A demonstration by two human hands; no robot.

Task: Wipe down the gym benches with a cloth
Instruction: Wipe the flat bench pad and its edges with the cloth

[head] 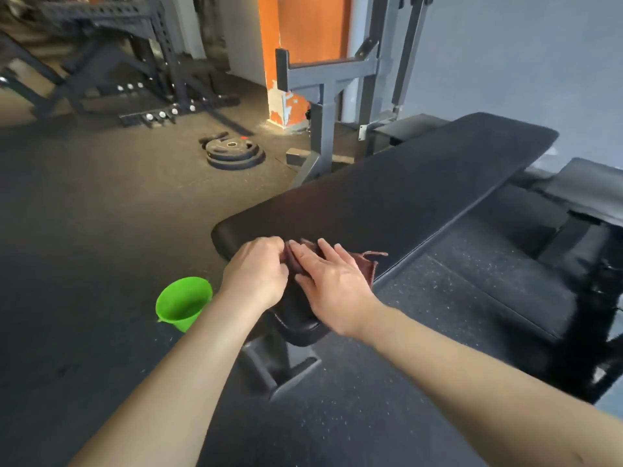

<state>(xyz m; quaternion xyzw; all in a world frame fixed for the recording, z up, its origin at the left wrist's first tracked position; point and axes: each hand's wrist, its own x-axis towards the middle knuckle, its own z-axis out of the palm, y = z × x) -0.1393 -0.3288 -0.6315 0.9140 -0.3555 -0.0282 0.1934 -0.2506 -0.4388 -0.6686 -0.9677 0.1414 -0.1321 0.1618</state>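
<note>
A long black padded bench (404, 187) runs from the near centre up to the right. A dark maroon cloth (365, 262) lies on its near end, mostly covered by my hands. My left hand (258, 271) has its fingers curled and pinches the cloth's left edge. Beside it, my right hand (332, 281) lies flat with straight fingers on top of the cloth, pressing it onto the pad. One corner of the cloth sticks out to the right of my right hand.
A green plastic bucket (183, 303) stands on the dark rubber floor left of the bench. Stacked weight plates (234, 153) lie farther back. A grey steel rack (332, 82) stands behind the bench, black rack frames (141, 52) at back left, another dark bench (586, 193) at right.
</note>
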